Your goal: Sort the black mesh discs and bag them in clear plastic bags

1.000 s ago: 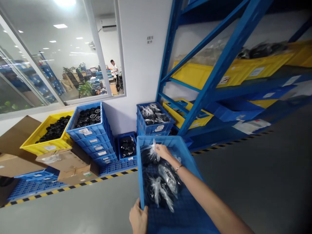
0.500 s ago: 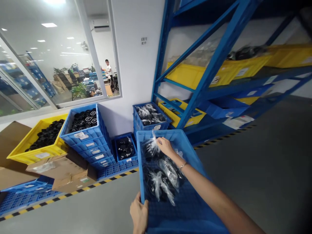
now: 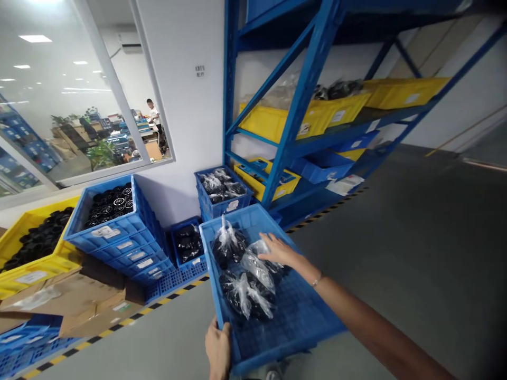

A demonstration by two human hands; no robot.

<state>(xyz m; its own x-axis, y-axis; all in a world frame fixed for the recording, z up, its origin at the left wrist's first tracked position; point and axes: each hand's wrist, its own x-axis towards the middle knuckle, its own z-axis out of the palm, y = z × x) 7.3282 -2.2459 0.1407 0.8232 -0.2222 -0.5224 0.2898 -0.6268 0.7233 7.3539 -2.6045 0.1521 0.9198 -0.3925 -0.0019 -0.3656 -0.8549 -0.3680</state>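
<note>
My left hand point(image 3: 217, 349) grips the near rim of a shallow blue plastic crate point(image 3: 301, 316), holding it up over the grey floor. Several clear plastic bags of black parts point(image 3: 241, 279) lie in the crate. My right hand point(image 3: 277, 250) reaches in from the right with its fingers spread, resting on a bag point(image 3: 259, 269) near the middle. A knotted bag point(image 3: 228, 245) sits at the far left corner, apart from that hand. A thin bracelet point(image 3: 316, 281) circles my right wrist.
Stacked blue crates point(image 3: 114, 221) of round black parts and a yellow crate point(image 3: 35, 248) stand at left on cardboard boxes. Behind stands a blue shelving rack point(image 3: 301, 105) with yellow bins. Hazard tape edges the grey floor. A person point(image 3: 153, 121) stands beyond the window.
The view has swung right, and the crate has turned and shifted left. My right hand has moved off the far bag onto a bag near the crate's middle.
</note>
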